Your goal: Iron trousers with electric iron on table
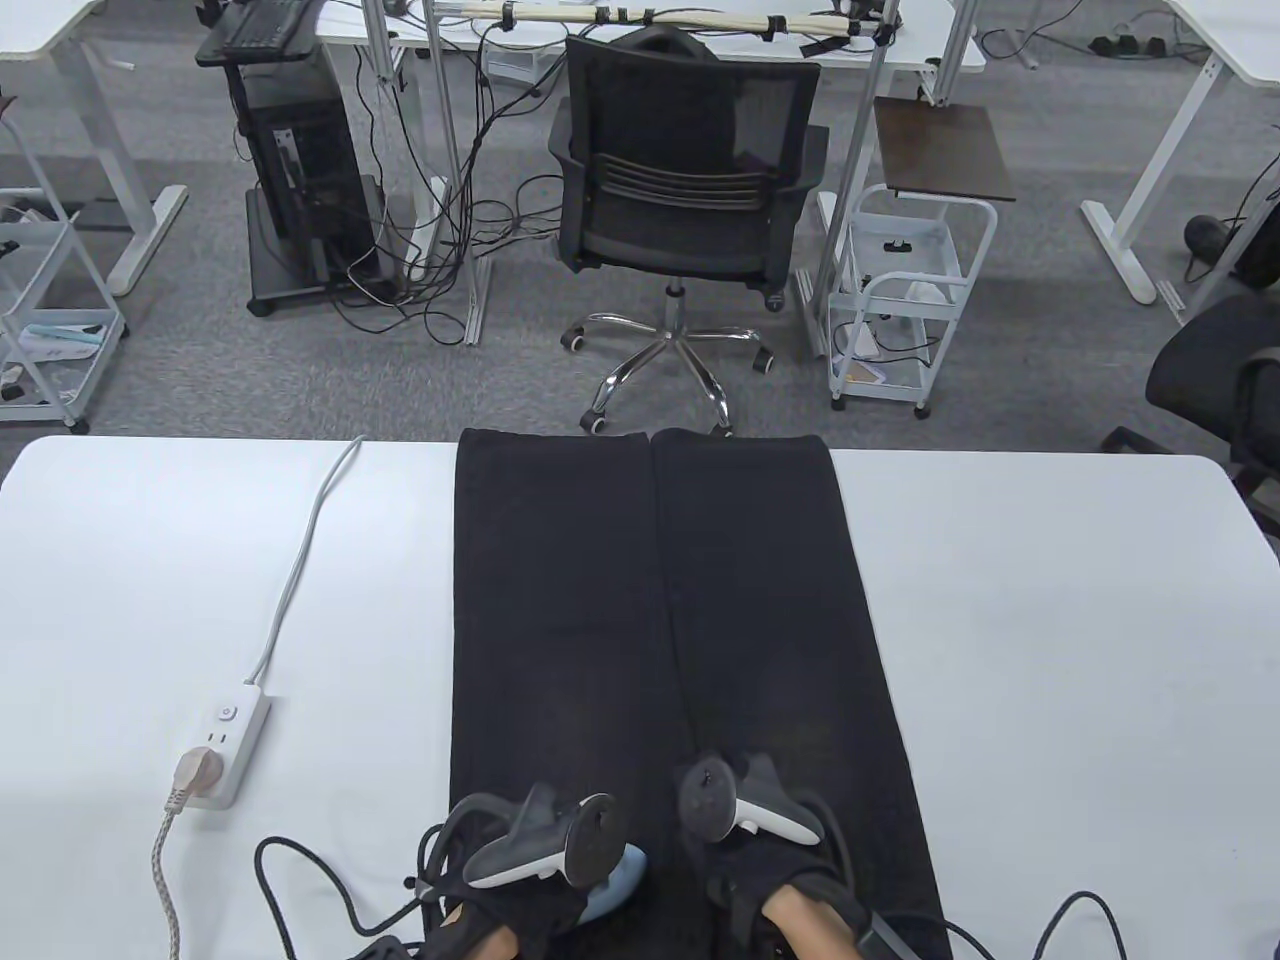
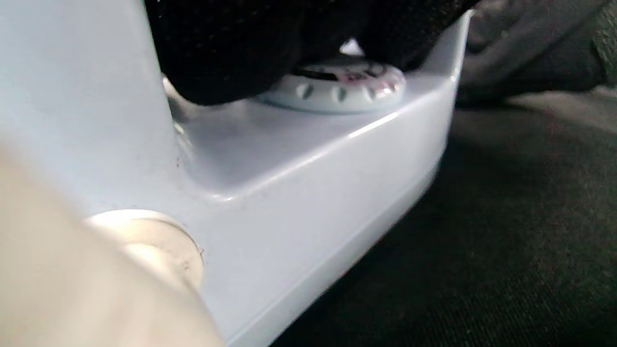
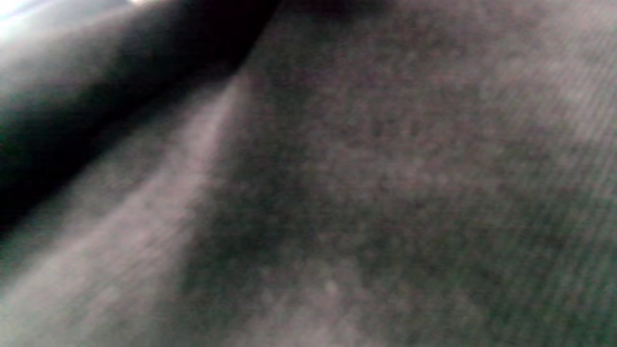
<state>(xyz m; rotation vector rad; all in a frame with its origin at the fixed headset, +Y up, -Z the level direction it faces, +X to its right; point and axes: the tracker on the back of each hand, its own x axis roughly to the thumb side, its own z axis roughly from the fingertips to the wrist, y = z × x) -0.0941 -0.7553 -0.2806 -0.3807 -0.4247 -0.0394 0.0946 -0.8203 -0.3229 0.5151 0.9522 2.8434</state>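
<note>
Trousers [image 1: 680,640] flat under iron [image 1: 612,885] and both hands.

Trousers [image 1: 660,620] were plain black, fine ribbed weave up close. Iron [image 2: 308,193] was pale blue, dial [image 2: 344,86] white with pink marks. Surface [image 1: 1050,650] was white. Power strip [image 1: 228,745] white, cord [image 1: 165,870] braided beige-grey. Gloves on both hands black, trackers grey-white.

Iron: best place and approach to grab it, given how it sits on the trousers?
Take the iron by its handle, from above, fingers wrapped round it over the dial. Its flat base lies on the trousers, so only the top is free. The left hand already covers it that way; the grip itself is partly hidden. The right hand rests on the cloth beside it.
</note>
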